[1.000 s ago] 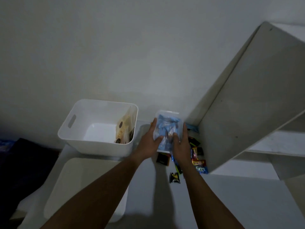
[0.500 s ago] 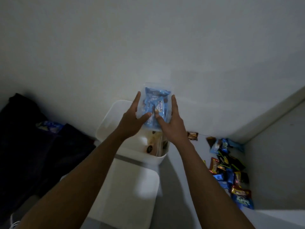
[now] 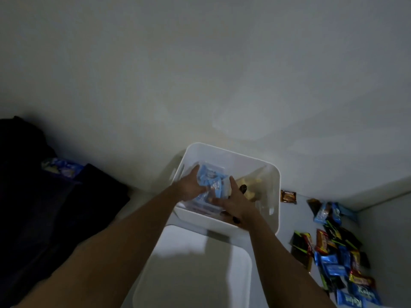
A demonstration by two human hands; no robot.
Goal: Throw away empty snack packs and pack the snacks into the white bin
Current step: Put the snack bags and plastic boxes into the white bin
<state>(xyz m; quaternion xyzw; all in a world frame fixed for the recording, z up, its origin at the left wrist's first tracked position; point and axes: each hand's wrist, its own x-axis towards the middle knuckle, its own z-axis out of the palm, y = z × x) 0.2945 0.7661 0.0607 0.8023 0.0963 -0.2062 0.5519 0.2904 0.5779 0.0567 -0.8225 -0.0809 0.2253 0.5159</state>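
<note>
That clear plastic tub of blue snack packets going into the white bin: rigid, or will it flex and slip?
The clear plastic tub probably stays rigid: its walls look straight between left hand and right hand. Likely light, holding only small blue packets. Smooth walls may slip.

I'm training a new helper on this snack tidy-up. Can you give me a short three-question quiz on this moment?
1. True or false: both hands hold the clear container of blue snack packs inside the white bin.
2. Where do the loose snack packs lie? A) in the bin, B) on the surface right of the bin, C) on the dark fabric to the left.
3. What flat white thing lies just in front of the bin?

Key
1. True: the left hand and right hand grip it from either side, within the bin's rim.
2. B.
3. A white lid, which looks like the bin's own.
</note>
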